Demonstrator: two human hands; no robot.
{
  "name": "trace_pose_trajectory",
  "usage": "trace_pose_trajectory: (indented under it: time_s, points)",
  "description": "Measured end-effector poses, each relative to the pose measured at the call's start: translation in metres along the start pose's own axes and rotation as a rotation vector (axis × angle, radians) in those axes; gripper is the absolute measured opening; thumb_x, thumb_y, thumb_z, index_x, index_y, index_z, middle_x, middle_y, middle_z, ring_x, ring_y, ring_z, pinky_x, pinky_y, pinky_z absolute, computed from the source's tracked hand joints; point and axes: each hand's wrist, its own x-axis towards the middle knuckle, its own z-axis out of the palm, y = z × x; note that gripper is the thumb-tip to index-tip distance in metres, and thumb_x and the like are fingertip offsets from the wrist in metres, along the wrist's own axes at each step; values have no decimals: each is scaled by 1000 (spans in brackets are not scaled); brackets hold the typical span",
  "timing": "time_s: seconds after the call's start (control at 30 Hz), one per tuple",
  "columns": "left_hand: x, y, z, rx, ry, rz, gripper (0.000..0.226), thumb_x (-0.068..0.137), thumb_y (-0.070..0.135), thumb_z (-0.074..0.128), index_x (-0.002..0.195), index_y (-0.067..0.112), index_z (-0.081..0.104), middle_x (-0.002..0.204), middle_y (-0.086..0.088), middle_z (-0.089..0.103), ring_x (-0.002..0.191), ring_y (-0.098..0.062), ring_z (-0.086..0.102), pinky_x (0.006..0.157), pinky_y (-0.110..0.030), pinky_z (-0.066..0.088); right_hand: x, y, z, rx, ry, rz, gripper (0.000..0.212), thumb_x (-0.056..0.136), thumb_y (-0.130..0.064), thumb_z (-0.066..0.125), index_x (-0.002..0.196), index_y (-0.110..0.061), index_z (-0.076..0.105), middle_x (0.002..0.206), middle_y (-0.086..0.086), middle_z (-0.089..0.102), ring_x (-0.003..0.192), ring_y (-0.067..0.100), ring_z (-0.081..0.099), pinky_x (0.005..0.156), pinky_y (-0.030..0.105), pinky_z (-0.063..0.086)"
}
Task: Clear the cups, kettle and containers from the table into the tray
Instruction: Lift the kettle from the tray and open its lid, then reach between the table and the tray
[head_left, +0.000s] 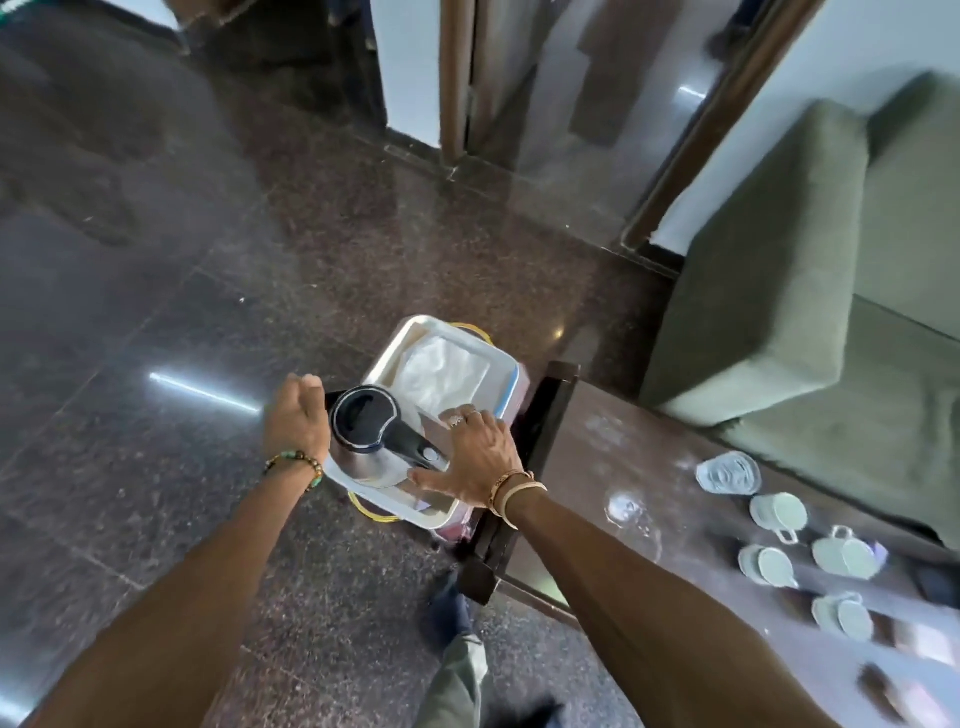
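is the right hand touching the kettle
Touching. In the head view the right hand lies spread against the kettle where its black handle meets the steel body, thumb along the base, with no gap between them.

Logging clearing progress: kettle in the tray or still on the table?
In the tray. The kettle stands upright inside the white tray, beside the table, between both hands.

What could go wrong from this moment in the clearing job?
1. The kettle sits at the near end of the tray, which seems to rest on a small stand beside the table; the load may tip.
2. The cups left on the table lie close together; a hurried grab could knock one.
3. The right hand lies flat by the kettle handle, no firm grip.
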Motion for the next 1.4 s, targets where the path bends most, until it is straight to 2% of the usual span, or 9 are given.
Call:
trace_pose_trajectory:
  time_s: [0.13,0.27,0.37,0.5,0.63,0.83,1.07,1.2,1.4]
  points:
    - [-11,46,-2,95,-7,292,46,98,37,35,101,2,64,103,-20,64,99,-37,58,87,-47,48,-31,23,-26,-44,153,-38,90,66,-79,54,133,-21,45,132,5,49,118,29,47,101,44,36]
    - [-43,93,22,107,-85,496,45,97,35,42,118,3,65,132,-21,58,124,-37,50,110,-46,36,-76,60,-54,-102,288,-25,91,70,-81,48,136,-18,45,137,9,47,120,31,46,102,46,37]
    - [-81,128,44,68,-101,668,45,93,34,45,117,2,66,128,-21,61,121,-37,54,108,-44,37,-118,88,-73,-165,385,35,91,70,-83,47,133,-17,48,134,8,50,117,29,48,98,45,39]
    - [-154,166,69,-17,-189,735,48,90,32,49,126,2,60,135,-19,56,128,-35,50,111,-44,36,-192,123,-86,-174,525,147,93,68,-81,51,136,-17,46,135,9,50,120,29,49,100,45,38]
    - [-226,192,80,-48,-257,912,48,90,32,53,126,0,59,134,-20,57,127,-35,51,109,-43,38,-275,152,-96,-185,601,296,97,71,-81,47,142,-15,41,140,11,47,123,31,45,104,46,36]
    - [-314,244,100,-72,-343,1107,46,91,29,61,129,4,57,136,-16,56,128,-33,50,109,-41,37,-403,186,-113,-234,746,539,92,69,-80,50,136,-16,44,132,8,50,116,31,49,98,47,38]
    - [-404,305,131,-32,-529,1372,49,87,25,67,131,5,56,140,-18,52,131,-33,47,109,-43,37,-511,216,-111,-307,807,884,96,69,-88,43,136,-19,45,131,3,49,118,27,48,98,43,33]
    - [-449,326,152,19,-651,1439,54,86,26,66,136,10,53,146,-14,46,135,-30,43,112,-42,35,-558,223,-96,-309,800,1108,96,70,-86,41,139,-19,41,139,4,45,125,26,44,101,44,35]
    - [-517,353,176,42,-788,1590,56,87,31,63,139,15,50,150,-8,41,135,-27,42,111,-40,34,-616,225,-83,-334,805,1360,97,72,-84,39,140,-15,42,140,9,44,125,30,44,101,46,34]
